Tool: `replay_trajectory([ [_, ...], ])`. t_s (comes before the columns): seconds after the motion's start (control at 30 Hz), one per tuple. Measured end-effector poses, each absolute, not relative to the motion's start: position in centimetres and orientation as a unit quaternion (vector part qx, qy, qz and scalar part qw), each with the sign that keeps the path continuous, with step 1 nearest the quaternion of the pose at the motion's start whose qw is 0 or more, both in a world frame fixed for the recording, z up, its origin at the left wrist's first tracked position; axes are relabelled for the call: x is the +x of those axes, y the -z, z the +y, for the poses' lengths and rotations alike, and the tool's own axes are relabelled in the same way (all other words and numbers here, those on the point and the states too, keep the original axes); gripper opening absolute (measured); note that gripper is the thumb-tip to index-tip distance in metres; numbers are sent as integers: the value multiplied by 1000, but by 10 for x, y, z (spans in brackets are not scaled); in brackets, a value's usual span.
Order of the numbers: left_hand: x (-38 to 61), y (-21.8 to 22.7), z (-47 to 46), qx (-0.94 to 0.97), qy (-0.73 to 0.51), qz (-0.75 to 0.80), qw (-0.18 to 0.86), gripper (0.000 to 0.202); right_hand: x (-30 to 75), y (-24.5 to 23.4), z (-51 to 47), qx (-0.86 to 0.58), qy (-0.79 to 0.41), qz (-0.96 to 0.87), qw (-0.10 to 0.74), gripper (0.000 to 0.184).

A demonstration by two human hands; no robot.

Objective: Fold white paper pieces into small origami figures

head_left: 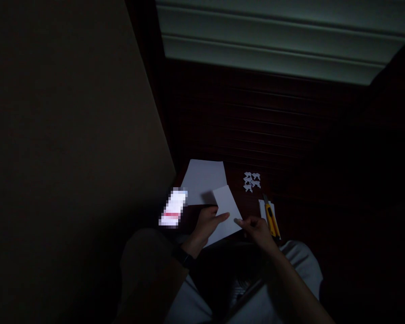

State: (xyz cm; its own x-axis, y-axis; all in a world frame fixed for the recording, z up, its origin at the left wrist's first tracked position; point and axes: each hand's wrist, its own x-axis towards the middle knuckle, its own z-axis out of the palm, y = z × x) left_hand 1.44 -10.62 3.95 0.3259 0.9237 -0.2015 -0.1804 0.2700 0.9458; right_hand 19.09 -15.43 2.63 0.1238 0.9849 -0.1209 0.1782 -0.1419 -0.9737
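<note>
We hold the paper (224, 202) at the near middle, our left hand (206, 225) gripping it with the thumb on top, seemingly to steady it, our right hand (256, 230) pinching its right edge. The sheet (204, 177) lies far left, scraps (251, 181) far right. The cutter (270, 216) rests right, probably for easy reach. The screen (173, 208) is pixelated; we can read no brand or writing

Wearing a dark, watch-like band (183, 256) on the left wrist (191, 246) and pale grayish trousers (189, 302), creased near the right knee (302, 257). Bare along the right forearm (292, 273). Too dark to tell about upper clothing.
</note>
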Motion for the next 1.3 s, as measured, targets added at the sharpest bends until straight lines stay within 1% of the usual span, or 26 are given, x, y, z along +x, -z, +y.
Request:
replay_trajectory([
  [0.1, 13, -41, -106, 444, -408, 411, 684, 38, 192, -22, -155, -609, -453, -481, 439, 39],
  [0.2, 12, -42, -106, 441, -411, 417, 680, 39, 197, -20, -153, -619, -464, -485, 409, 41],
  [0.27, 12, -42, -106, 441, -407, 419, 682, 39, 200, -23, -151, -628, -456, -485, 404, 43],
  [0.33, 12, -42, -106, 441, -394, 414, 692, 39, 202, -27, -148, -626, -432, -488, 428, 43],
  [0.4, 12, -41, -107, 453, -371, 403, 703, 39, 203, -30, -145, -601, -426, -495, 460, 35],
  [0.47, 13, -39, -108, 476, -338, 391, 712, 38, 203, -30, -144, -578, -459, -487, 466, 29],
  [0.63, 13, -32, -109, 520, -279, 376, 714, 35, 204, -23, -146, -557, -547, -435, 447, 27],
  [0.77, 12, -29, -111, 546, -245, 360, 715, 36, 206, -20, -148, -552, -558, -422, 453, 27],
  [0.9, 15, -29, -111, 566, -259, 347, 702, 38, 204, -19, -148, -566, -546, -428, 445, 31],
  [1.03, 20, -25, -110, 598, -278, 358, 661, 34, 201, -22, -149, -541, -553, -449, 447, 29],
  [1.13, 20, -24, -110, 644, -248, 390, 610, 31, 202, -25, -148, -554, -538, -450, 449, 28],
  [1.23, 17, -33, -114, 705, -196, 431, 527, 29, 205, -31, -147, -557, -524, -478, 432, 28],
  [1.3, 16, -43, -119, 753, -163, 455, 446, 26, 206, -36, -148, -548, -510, -502, 432, 25],
])
